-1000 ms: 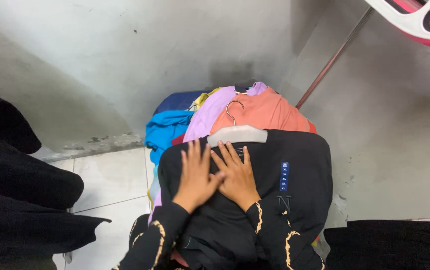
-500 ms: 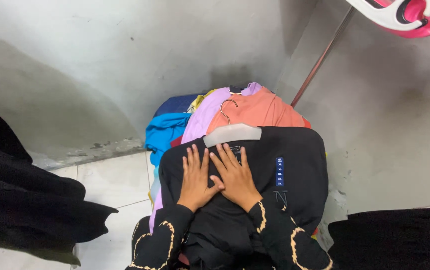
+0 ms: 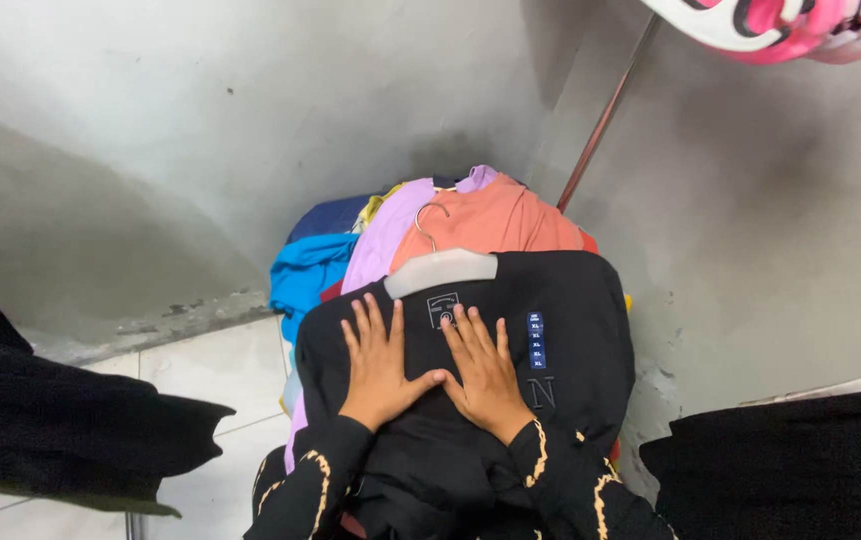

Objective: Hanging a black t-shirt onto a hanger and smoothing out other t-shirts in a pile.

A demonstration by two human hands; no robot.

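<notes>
A black shirt (image 3: 571, 310) with a blue size strip lies on top of a pile of hanging clothes, its white hanger (image 3: 441, 270) showing at the collar. My left hand (image 3: 379, 362) lies flat on the shirt's chest, fingers spread. Beside it my right hand (image 3: 486, 368) presses flat on the same shirt, the two thumbs almost touching. Both arms wear black sleeves with gold trim. Under the black shirt are an orange garment (image 3: 491, 222), a lilac one (image 3: 383, 240) and a bright blue one (image 3: 306, 272).
A grey wall (image 3: 251, 110) rises behind the pile. A thin metal rod (image 3: 606, 115) slants up to the right. Pink and white gear (image 3: 771, 25) hangs at the top right. Black garments (image 3: 41, 420) hang at left and lower right (image 3: 791, 470). White floor tiles (image 3: 211, 370) lie below.
The view has shifted slightly, so the pile sits a little lower in the frame. Both hands stay flat on the black shirt, sliding slightly apart and down.
</notes>
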